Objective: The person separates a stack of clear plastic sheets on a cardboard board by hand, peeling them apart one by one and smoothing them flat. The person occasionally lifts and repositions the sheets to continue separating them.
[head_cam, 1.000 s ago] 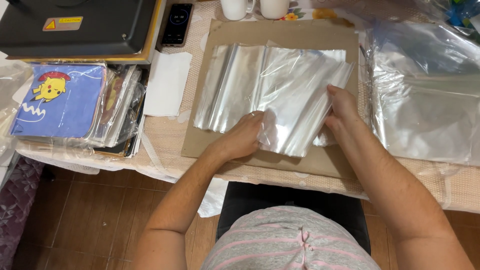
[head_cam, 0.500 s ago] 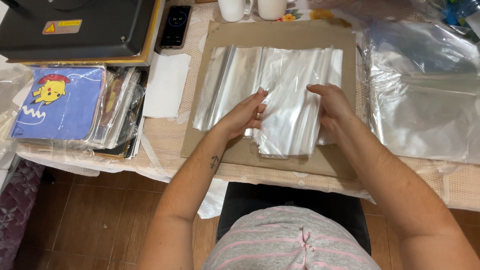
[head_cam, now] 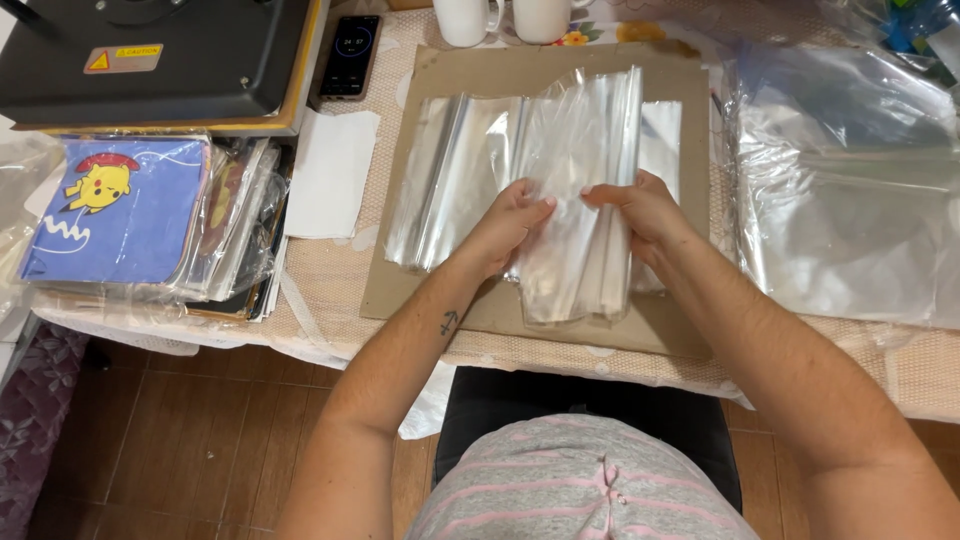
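A bundle of clear plastic sleeves (head_cam: pixel 575 150) lies lengthwise on a brown cardboard sheet (head_cam: pixel 440 75). My left hand (head_cam: pixel 512 225) and my right hand (head_cam: pixel 640 210) both pinch the middle of this bundle, fingertips almost meeting, and lift its near half off the cardboard. More clear sleeves (head_cam: pixel 445 180) lie flat to the left of the bundle, beside my left hand.
A black heat press (head_cam: pixel 150 55) sits at the back left with a phone (head_cam: pixel 350 55) beside it. A stack of wrapped printed pads (head_cam: pixel 120 210) lies on the left, next to a white paper (head_cam: pixel 330 170). Loose plastic bags (head_cam: pixel 850 200) on the right. Two white mugs (head_cam: pixel 505 18) stand behind.
The sleeves were spread wide under my hands; both hands have come together toward the middle, gathering the right part into a narrow bundle and lifting it.
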